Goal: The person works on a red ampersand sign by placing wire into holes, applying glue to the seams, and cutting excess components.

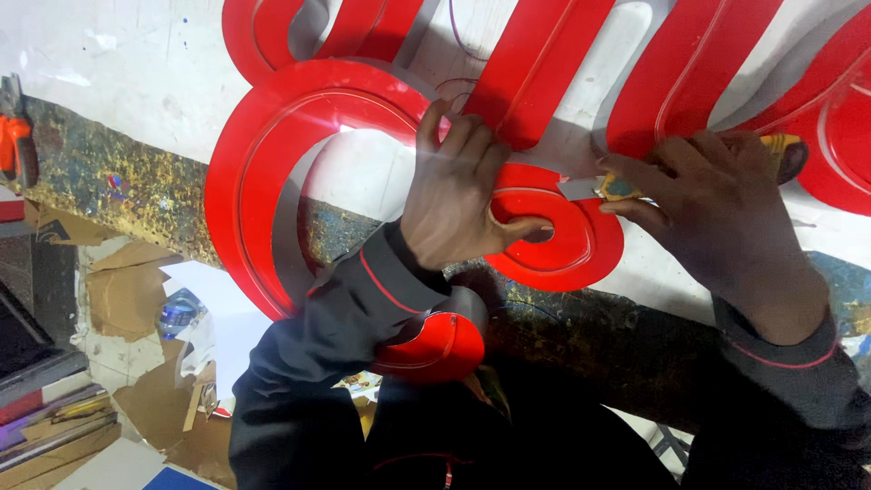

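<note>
Head view: a large red sign letter, glossy and curved with raised edges, lies on a white, paint-spattered bench, part of it hanging past the bench's worn front edge. The left hand lies flat on the letter, fingers spread and pressing down, the thumb hooked at the small loop of the red curl; it clamps on nothing, it only pins the piece. The right hand is closed around a yellow utility knife, whose grey blade tip points left and meets the seam where the red stroke joins the curl. The step in hand looks like trimming or scoring along that edge. The next move seems to call for a steady pull along the seam, with the bracing fingers kept clear of the blade. An orange-handled tool lies at the far left, cardboard scraps on the floor below
</note>
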